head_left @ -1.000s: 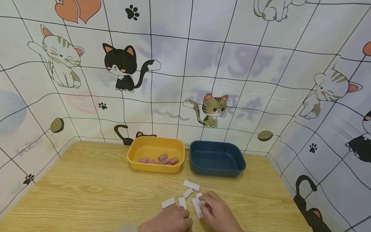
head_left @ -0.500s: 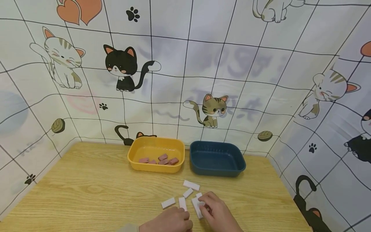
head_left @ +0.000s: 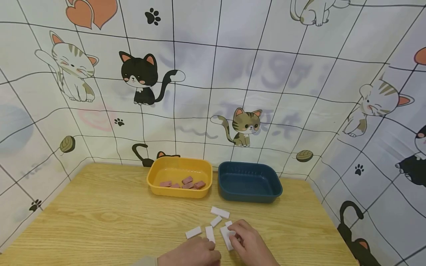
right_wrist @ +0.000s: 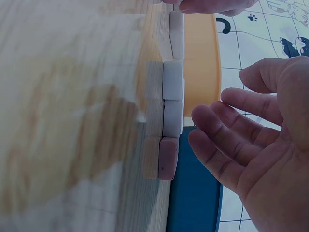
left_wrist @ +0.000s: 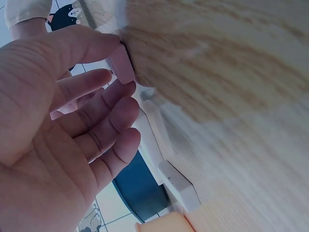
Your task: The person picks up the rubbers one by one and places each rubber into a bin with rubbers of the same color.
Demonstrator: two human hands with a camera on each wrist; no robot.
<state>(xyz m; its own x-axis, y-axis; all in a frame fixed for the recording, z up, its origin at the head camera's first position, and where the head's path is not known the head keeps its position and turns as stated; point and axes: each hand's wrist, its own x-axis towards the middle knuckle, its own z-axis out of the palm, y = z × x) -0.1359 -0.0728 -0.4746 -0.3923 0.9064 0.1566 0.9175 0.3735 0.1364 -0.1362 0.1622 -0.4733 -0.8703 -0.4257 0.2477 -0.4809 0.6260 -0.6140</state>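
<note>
My left hand [head_left: 194, 252] pinches a small pink block [left_wrist: 121, 64] between thumb and fingertips, low over the table. In the head view the hand hides this block. My right hand [head_left: 250, 244] has loosely bent fingers with nothing between them, as the right wrist view shows. It hovers beside a long white block [head_left: 226, 237], overlapping it in the head view. Other white blocks lie around the hands: one upright-pointing block [head_left: 209, 233], one slanting block [head_left: 193, 232], and a smaller one [head_left: 216, 221]. A reddish block [right_wrist: 168, 158] sits at the end of a row of white blocks [right_wrist: 172, 79].
A yellow bin [head_left: 179, 192] holding several pink blocks [head_left: 187, 180] stands at the back of the wooden table [head_left: 100, 221]. Right of it is a dark blue bin [head_left: 249, 195]. A cat-printed cloth [head_left: 199, 74] rises behind and on both sides.
My left hand has drawn back slightly toward me, uncovering more of the white blocks by its knuckles. The right hand stays in place.
</note>
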